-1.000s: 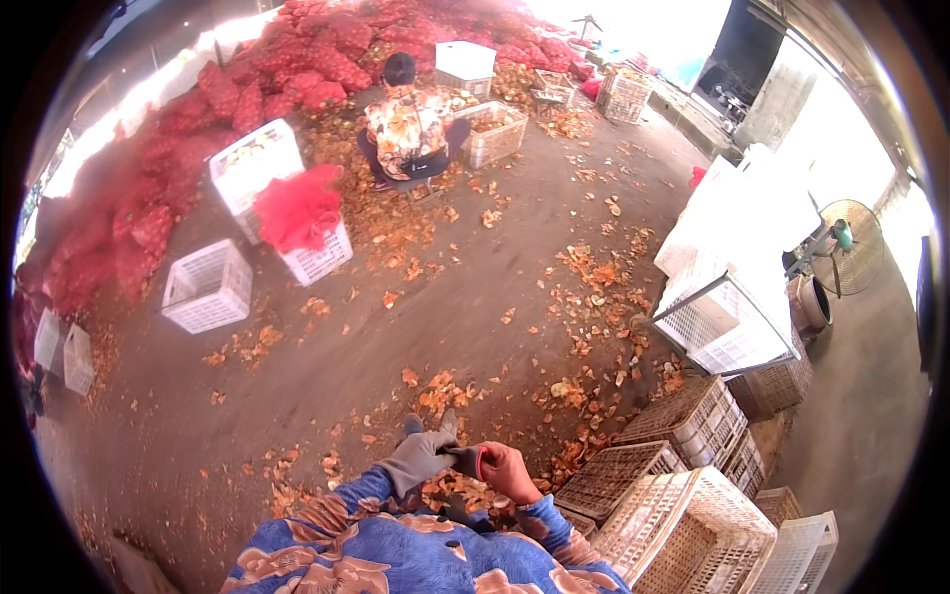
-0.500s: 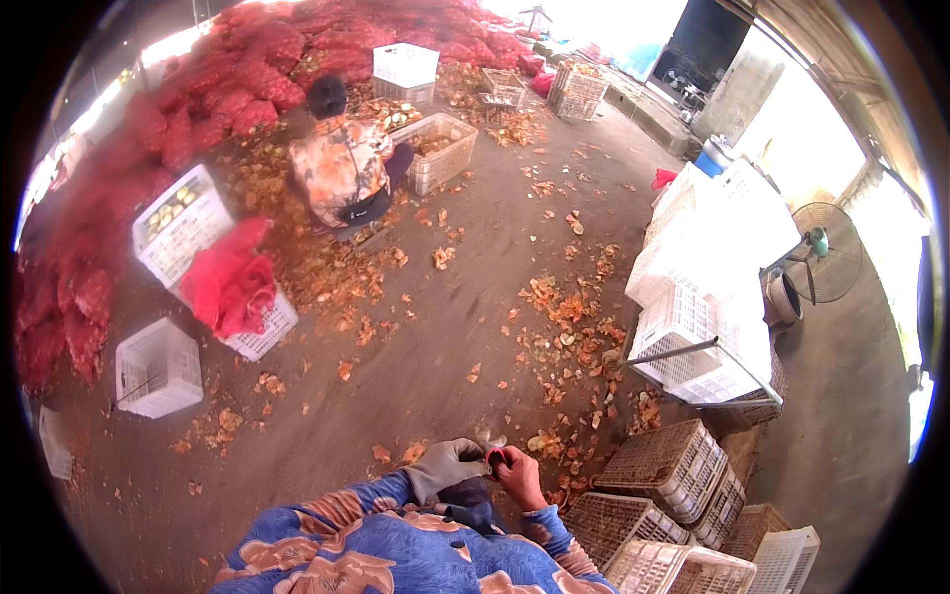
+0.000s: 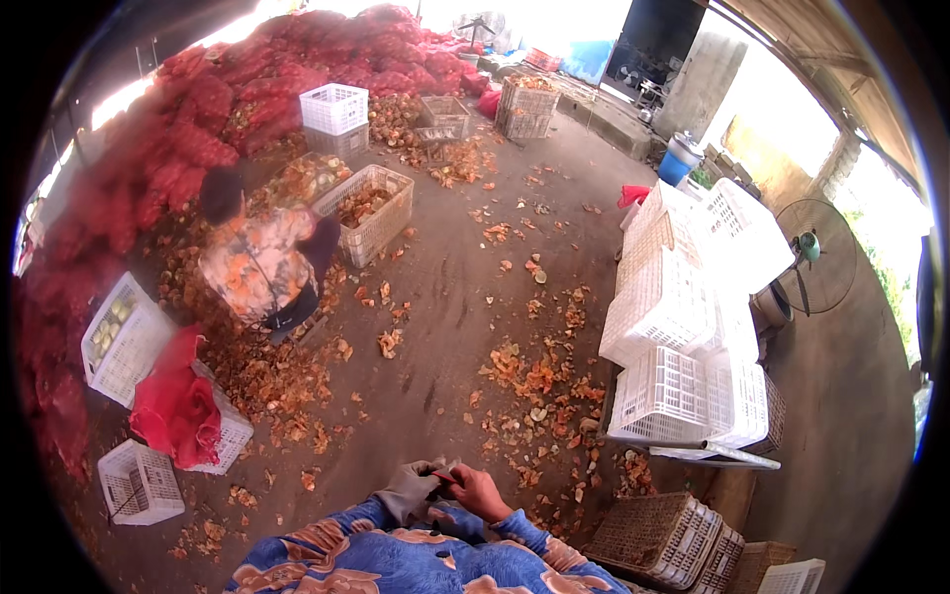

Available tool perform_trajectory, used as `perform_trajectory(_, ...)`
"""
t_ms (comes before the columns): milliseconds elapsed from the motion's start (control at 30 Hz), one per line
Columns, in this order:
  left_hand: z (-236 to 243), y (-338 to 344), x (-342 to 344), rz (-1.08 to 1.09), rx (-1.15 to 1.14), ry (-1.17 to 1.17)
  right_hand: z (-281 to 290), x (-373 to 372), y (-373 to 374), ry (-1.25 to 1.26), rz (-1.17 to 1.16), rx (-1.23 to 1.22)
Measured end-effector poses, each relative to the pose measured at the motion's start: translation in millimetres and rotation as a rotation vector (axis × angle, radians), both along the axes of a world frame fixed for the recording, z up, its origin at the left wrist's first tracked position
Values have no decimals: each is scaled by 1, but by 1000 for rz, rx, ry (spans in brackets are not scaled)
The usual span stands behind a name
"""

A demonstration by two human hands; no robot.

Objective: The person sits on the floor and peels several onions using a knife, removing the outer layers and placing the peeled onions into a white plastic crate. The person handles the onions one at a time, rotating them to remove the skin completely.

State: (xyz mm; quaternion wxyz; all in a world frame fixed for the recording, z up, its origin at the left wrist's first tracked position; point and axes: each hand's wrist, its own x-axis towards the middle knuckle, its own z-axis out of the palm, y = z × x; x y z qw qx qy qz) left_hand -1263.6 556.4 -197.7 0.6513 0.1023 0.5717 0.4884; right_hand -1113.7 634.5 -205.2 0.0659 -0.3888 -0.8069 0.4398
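Peelings [image 3: 524,368] litter the floor [image 3: 430,337] near red sacks [image 3: 198,129], the hands [image 3: 480,494] together on a red-edged glove [image 3: 445,476].

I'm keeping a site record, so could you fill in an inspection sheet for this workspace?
Surface: brown floor, strewn with orange-brown scraps.
Job's things: small red-edged item between left hand and right hand; exact kind unclear.
Clutter: scraps ahead of the hands; red mesh draped over a white crate.
Hands: left in a grey glove, its grip unclear; right bare, pinching the red edge.
Cables: nothing seen.
Surroundings: heaped red sacks, stacked white crates, fan, person low beside a tan crate.
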Motion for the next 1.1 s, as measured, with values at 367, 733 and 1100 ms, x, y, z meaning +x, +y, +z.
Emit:
perform_trajectory(367, -13, 277, -140, 231, 115, -55, -26, -124, 256, -45, -220, 36)
perform_trajectory(733, -42, 505, -241, 4, 175, -11, 41, -256, 461, 237, -149, 239)
perform_trajectory(1100, 6, 758, -301, -174, 221, 872, -23, -302, 744, -78, 182, 108)
